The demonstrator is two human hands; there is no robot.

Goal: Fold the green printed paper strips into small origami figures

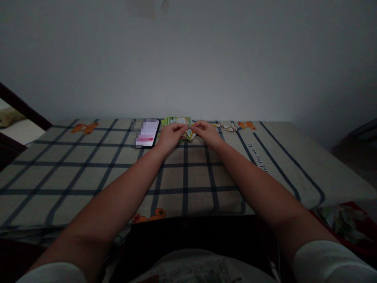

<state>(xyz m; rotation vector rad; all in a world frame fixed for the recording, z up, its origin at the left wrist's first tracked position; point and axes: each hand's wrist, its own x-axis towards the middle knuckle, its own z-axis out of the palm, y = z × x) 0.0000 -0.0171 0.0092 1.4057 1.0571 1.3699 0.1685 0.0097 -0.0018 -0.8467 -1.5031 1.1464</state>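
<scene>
At the far middle of the table, my left hand (172,135) and my right hand (207,133) meet with their fingertips pinched close together. Between them is a small shiny wrapper (190,134) with green, yellow and white on it; whether anything is inside cannot be made out. Just behind the fingers lies a green printed snack bag (178,120), partly covered by my left hand. A phone (149,133) with a lit screen rests left of my left hand. Crumpled wrapper scraps (228,125) lie to the right of my right hand.
A checked tablecloth (185,177) with bear prints covers the table, which stands against a plain wall (188,59). Dark wooden bars (25,106) are at the left. At the lower right sits something red (356,232) with clear plastic on it.
</scene>
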